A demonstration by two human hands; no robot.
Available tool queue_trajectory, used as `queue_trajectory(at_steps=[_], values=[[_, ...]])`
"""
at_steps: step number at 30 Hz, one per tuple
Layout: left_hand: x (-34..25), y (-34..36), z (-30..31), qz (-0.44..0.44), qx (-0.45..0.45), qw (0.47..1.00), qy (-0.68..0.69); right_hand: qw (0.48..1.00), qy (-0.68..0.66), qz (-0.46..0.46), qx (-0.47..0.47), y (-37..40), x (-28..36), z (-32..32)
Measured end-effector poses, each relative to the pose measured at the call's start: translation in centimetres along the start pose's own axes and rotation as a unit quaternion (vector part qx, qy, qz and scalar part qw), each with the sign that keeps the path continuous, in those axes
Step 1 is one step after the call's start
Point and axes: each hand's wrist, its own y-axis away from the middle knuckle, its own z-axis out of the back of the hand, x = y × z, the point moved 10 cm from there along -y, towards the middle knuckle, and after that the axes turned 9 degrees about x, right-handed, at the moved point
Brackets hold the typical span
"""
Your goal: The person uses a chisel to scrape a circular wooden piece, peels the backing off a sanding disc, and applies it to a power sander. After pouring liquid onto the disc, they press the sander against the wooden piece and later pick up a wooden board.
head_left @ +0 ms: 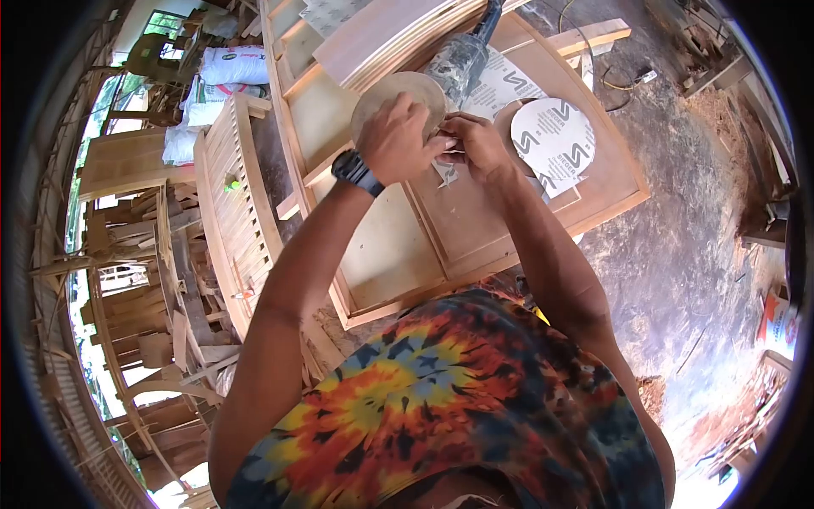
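A round tan sanding disc (373, 102) is on the head of a dusty power sander (459, 69), which lies on a wooden panel (475, 220). My left hand (394, 140), with a black watch on the wrist, lies over the disc with its fingers curled onto its face. Close beside it, at the disc's lower right edge, my right hand (476, 144) has its fingers pinched together. What the right fingertips hold is hidden. To the right lie white printed sanding discs (555, 140), and a small torn paper scrap (446, 174) is just below my hands.
Stacked thin boards (386, 38) lie at the panel's far end. A slatted wooden frame (233, 204) and white sacks (233, 66) stand to the left, near piled timber (136, 314). A cord (623, 85) crosses the dusty floor (653, 254) on the right.
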Motion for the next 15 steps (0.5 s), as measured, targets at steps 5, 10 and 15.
queue_trajectory(at_steps=[5, 10, 15], values=[[0.2, -3.6, -2.3, -0.01, 0.189, 0.978, -0.092, 0.995, -0.025, -0.094, 0.012, -0.2, -0.4, 0.4], [0.7, -5.1, -3.9, -0.05, 0.307, 0.949, -0.053, 0.992, -0.043, -0.107, 0.054, -0.9, -0.3, 0.0], [0.9, -4.5, -4.3, -0.131, 0.262, 0.956, 0.012, 0.988, -0.107, -0.07, 0.085, -0.5, -0.9, -0.6]])
